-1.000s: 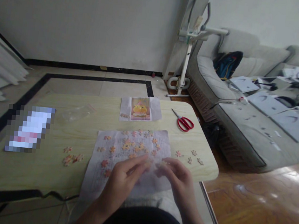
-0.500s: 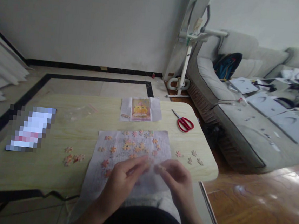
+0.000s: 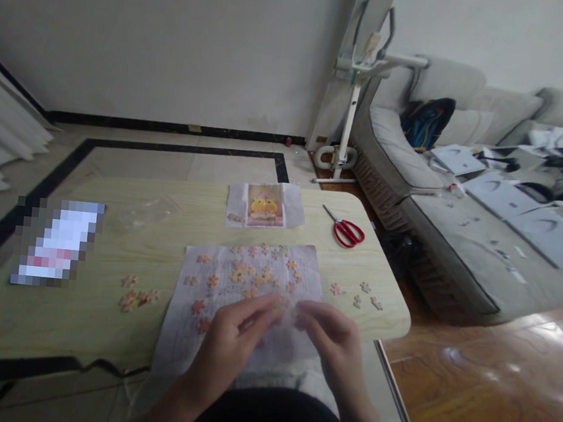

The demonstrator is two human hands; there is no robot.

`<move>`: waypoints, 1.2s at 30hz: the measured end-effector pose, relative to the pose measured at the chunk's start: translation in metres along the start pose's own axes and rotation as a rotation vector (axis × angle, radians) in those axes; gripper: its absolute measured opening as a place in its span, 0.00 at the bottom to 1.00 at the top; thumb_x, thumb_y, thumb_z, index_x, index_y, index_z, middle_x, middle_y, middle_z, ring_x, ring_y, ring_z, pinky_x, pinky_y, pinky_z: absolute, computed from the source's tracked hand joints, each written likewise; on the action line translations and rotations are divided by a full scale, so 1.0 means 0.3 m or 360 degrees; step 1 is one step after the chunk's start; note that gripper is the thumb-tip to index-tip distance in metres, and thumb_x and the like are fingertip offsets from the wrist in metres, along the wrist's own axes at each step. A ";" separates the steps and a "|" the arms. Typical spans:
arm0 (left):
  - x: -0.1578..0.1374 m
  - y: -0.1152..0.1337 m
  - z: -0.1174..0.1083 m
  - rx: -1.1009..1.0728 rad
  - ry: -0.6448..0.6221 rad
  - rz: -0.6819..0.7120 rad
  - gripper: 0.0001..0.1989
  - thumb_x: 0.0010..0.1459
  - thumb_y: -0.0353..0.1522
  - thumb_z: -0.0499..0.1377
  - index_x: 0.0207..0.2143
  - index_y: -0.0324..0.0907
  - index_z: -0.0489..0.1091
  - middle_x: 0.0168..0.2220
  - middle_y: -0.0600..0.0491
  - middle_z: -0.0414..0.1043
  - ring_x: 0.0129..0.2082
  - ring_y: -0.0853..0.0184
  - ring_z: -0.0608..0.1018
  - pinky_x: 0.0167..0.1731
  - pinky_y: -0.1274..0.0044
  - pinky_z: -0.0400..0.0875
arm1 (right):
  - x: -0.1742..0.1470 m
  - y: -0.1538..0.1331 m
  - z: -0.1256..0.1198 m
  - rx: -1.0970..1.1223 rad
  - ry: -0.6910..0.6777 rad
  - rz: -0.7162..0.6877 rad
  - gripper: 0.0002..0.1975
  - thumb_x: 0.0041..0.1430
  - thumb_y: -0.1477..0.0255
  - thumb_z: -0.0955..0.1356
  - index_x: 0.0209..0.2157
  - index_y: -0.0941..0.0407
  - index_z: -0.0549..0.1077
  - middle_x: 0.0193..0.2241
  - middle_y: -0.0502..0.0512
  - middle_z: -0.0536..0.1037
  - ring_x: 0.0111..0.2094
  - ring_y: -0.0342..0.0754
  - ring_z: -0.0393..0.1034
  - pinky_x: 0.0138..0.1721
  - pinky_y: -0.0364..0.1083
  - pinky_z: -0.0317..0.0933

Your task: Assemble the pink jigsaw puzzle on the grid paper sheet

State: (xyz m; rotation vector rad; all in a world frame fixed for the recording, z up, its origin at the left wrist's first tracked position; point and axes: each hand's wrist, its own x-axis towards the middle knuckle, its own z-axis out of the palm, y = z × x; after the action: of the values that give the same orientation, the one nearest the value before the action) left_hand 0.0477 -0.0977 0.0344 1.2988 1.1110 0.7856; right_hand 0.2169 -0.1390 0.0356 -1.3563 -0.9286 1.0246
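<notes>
Over the near part of a printed paper sheet [image 3: 242, 353], my left hand [image 3: 235, 329] is closed in a pinch on a small pale puzzle piece [image 3: 281, 304], blurred at the fingertips. Just to the right, my right hand [image 3: 332, 332] pinches too, its tips pointing at the left ones with a small gap; what it holds, if anything, I cannot make out. Several loose flower-shaped puzzle pieces [image 3: 239, 272] in orange, yellow and pink lie on the sheet beyond the hands. A few are partly hidden by my fingers.
On the wooden table [image 3: 100, 333] lie a reference picture [image 3: 266, 205], red-handled scissors [image 3: 346, 230], a clear plastic bag [image 3: 146, 213] and a blurred-out phone-like object [image 3: 62, 240]. More pieces sit left [image 3: 138, 297] and right [image 3: 364, 288] of the sheet. A sofa [image 3: 455, 267] stands to the right.
Both hands stay almost in place. The right fingertips have shifted very slightly; nothing on the table has moved.
</notes>
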 end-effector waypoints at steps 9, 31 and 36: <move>-0.002 0.000 0.005 0.0071 -0.0063 0.0052 0.15 0.61 0.38 0.59 0.48 0.44 0.77 0.41 0.51 0.81 0.39 0.66 0.82 0.46 0.76 0.77 | -0.004 0.024 0.005 -0.0012 -0.0096 -0.0057 0.06 0.55 0.70 0.73 0.36 0.52 0.80 0.29 0.51 0.81 0.29 0.46 0.75 0.33 0.45 0.70; 0.004 -0.024 -0.001 0.0096 -0.0075 0.0099 0.13 0.62 0.37 0.58 0.46 0.47 0.78 0.41 0.53 0.81 0.41 0.67 0.81 0.47 0.76 0.76 | -0.006 0.043 0.016 -0.0335 -0.0061 -0.0189 0.03 0.58 0.71 0.71 0.32 0.54 0.78 0.29 0.51 0.80 0.30 0.45 0.73 0.34 0.45 0.66; 0.006 -0.021 -0.002 0.0053 -0.0098 0.0073 0.13 0.61 0.37 0.59 0.46 0.46 0.77 0.44 0.53 0.80 0.41 0.67 0.81 0.47 0.76 0.76 | -0.001 0.031 0.021 -0.0222 -0.0078 -0.0146 0.03 0.58 0.70 0.71 0.32 0.54 0.78 0.28 0.51 0.80 0.29 0.45 0.74 0.31 0.44 0.68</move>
State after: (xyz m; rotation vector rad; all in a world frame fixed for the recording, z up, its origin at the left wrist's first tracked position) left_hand 0.0467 -0.0967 0.0281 1.3717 1.0526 0.7590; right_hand 0.2103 -0.1378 0.0264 -1.3950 -1.1059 0.9410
